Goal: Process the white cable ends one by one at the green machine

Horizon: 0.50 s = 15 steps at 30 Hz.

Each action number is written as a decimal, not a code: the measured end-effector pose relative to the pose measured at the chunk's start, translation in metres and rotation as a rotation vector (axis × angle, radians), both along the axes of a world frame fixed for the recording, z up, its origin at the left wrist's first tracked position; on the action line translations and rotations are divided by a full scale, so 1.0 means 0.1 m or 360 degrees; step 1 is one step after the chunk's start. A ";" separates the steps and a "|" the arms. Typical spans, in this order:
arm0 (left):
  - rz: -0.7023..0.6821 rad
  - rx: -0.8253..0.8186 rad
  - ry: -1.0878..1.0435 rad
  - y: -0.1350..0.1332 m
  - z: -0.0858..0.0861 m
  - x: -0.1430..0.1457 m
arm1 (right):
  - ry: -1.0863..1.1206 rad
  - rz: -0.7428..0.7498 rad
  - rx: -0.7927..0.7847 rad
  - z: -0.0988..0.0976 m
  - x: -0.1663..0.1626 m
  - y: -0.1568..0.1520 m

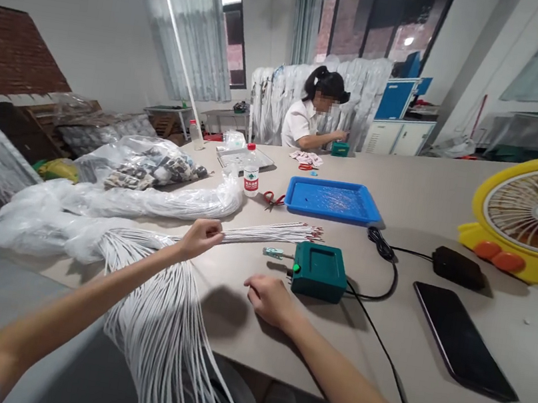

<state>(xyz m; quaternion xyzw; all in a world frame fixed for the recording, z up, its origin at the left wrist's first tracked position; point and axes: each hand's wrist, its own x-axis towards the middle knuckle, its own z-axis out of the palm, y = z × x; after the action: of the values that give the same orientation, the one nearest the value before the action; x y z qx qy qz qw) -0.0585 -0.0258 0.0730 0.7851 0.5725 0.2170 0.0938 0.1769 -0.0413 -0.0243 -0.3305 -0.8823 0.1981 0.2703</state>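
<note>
My left hand [201, 238] is closed, its curled fingers over the near part of a bundle of thin white cables [264, 232] with reddish-brown ends. Whether a cable is in its grip is hidden. My right hand [270, 299] rests low over the table, fingers curled together, just left of a small green machine [320, 271] with a lit green button. Anything pinched there is too small to see. A light-coloured metal tip [273, 252] juts left from the machine. More white cables [160, 320] hang over the table edge onto my lap, beneath my left forearm.
Beyond the machine are a blue tray [332, 201] with small scraps, red-handled scissors [273, 201] and a water bottle [251, 175]. To the right lie a phone [463, 341], a black adapter [459, 267] and a yellow fan [534, 214]. Plastic-wrapped cables [162, 202] lie left. A co-worker [312, 117] sits opposite.
</note>
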 end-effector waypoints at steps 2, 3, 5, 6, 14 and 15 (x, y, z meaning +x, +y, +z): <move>-0.0251 -0.0120 -0.0076 -0.18 0.14 0.26 | 0.0010 0.0005 -0.0019 -0.01 0.00 0.00; -0.0453 -0.0243 -0.0094 -0.30 0.20 0.40 | 0.0018 0.0007 -0.0031 -0.01 0.01 -0.01; -0.1079 -0.0741 -0.0173 -0.55 0.25 0.68 | 0.0043 0.0003 -0.0054 -0.01 0.01 -0.02; -0.1292 -0.0953 -0.0218 -0.68 0.23 0.80 | 0.0060 -0.0001 -0.0065 -0.01 0.01 -0.02; -0.1202 -0.1669 -0.1278 -0.53 -0.35 1.10 | 0.0397 -0.0219 -0.0169 0.01 0.00 -0.01; -0.0995 -0.1466 -0.1446 -0.40 -0.37 1.05 | 0.0458 -0.0281 -0.0180 0.02 0.00 -0.01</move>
<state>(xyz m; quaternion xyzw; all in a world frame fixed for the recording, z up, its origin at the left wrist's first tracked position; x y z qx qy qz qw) 0.0465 -0.0659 0.0360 0.6251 0.2587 0.2219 0.7022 0.1764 -0.0419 -0.0225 -0.3897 -0.7895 0.2680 0.3911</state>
